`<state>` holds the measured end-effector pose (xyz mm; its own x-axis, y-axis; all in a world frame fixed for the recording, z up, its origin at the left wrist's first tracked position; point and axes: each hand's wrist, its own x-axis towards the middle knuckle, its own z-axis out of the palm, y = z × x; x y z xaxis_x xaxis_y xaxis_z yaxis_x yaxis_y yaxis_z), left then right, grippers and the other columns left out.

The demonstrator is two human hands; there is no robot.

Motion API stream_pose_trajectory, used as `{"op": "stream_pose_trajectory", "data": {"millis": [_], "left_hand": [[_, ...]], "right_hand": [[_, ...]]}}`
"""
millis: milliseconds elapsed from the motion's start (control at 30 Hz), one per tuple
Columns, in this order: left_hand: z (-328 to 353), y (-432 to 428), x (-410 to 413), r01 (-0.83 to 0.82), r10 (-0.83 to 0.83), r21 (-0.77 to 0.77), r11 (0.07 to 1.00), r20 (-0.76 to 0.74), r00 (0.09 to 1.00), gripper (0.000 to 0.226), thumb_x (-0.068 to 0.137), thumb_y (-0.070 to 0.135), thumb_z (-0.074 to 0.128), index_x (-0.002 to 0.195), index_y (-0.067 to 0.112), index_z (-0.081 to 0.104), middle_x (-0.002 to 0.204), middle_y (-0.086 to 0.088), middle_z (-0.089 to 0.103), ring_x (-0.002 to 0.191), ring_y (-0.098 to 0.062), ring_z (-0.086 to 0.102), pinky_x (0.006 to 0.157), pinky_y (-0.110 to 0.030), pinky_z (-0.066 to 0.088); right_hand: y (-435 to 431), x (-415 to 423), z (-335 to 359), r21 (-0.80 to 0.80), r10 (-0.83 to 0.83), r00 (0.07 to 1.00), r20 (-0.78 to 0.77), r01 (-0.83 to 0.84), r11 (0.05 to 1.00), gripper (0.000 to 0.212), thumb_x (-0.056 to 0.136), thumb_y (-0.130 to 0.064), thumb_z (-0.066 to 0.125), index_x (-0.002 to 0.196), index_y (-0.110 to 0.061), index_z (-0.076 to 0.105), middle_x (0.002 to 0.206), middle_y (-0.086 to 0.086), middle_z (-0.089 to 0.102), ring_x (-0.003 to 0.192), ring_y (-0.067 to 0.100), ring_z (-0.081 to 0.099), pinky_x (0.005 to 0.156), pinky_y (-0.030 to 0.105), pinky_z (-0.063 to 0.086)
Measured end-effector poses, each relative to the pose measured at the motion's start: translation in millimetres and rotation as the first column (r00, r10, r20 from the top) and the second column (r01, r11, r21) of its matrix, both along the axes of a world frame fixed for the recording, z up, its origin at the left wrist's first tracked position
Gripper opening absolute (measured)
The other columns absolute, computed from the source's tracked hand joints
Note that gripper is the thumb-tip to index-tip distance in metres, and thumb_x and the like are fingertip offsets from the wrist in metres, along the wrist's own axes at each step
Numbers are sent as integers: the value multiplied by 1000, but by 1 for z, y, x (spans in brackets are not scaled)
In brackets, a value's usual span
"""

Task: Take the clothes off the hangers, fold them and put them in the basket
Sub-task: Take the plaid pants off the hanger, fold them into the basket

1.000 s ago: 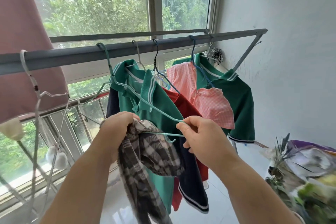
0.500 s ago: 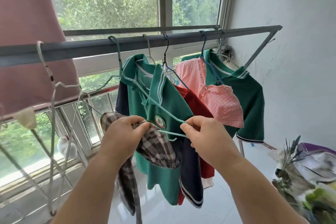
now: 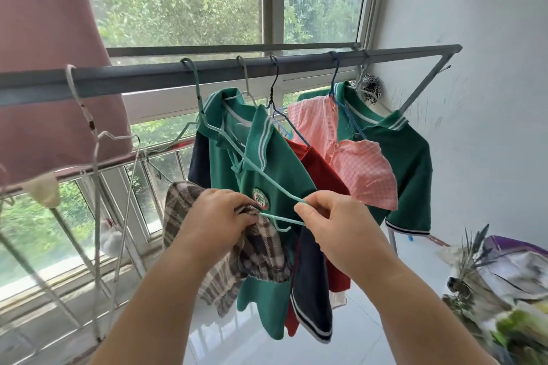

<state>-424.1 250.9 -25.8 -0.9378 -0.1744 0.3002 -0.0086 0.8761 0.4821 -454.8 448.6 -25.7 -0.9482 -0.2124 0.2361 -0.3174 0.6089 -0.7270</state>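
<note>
- Head view: has drawn the plaid garment (image 3: 261,249) leftward along the teal hanger (image 3: 280,185) since a moment ago, baring the green shirt (image 3: 267,157) and its badge (image 3: 261,198).
- Clutches the plaid garment in the left hand (image 3: 216,216) grip; pinches the teal hanger's end in the right hand (image 3: 335,225) grip.
- Leaves the teal hanger hooked on the rail (image 3: 148,77).

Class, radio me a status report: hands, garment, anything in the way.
Left hand grips plaid garment. Right hand pinches teal hanger, hooked on rail. Green polo hangs directly behind.

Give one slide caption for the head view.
Left hand grips plaid cloth, right hand pinches teal hanger on rail.
</note>
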Motion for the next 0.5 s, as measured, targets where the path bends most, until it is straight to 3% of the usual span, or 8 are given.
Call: {"op": "stream_pose_trajectory", "data": {"millis": [133,200,333,400,433,500], "left_hand": [[4,-8,0,81,-89,214,973,30,996,7,87,24,70,88,29,74,74,11,70,74,-13,67,74,-40,58],[1,-12,1,88,-90,271,959,-6,996,11,86,22,70,85,33,73,74,11,71,73,-6,67,74,-35,58],[-7,-13,3,80,-23,336,938,-171,985,12,90,16,66,85,25,71,74,10,70,72,-2,66,67,-21,54],[-7,-11,4,70,57,558,827,-208,977,11,94,15,60,87,18,68,77,-1,71,75,-12,70,68,-29,58],[-7,-9,6,74,102,677,732,-217,971,13,97,15,56,89,15,66,78,-6,71,76,-21,71,68,-34,59],[-7,-11,9,69,211,857,511,-203,956,19,101,18,49,94,9,64,77,-8,70,72,-23,70,65,-33,59]], "right_hand": [[1,-1,1,-11,-5,1000,9,5,1000,20,84,-57,50,89,-42,62,62,-25,61,71,16,64,91,58,47],[1,-1,0,-9,-6,1000,12,6,1000,19,85,-56,51,88,-42,62,61,-27,60,71,15,63,94,60,45],[1,0,2,2,-2,1000,6,2,1000,17,87,-55,53,88,-41,62,61,-28,59,71,14,62,89,57,47],[0,1,1,6,-6,1000,6,6,1000,16,87,-54,53,87,-41,62,60,-27,59,70,14,62,89,57,48],[0,1,1,9,-9,1000,5,9,1000,16,87,-54,53,87,-41,62,60,-27,59,69,14,62,89,57,48],[1,1,1,8,-14,1000,0,14,1000,15,88,-53,53,88,-41,62,60,-26,60,68,15,62,88,55,49]]}}
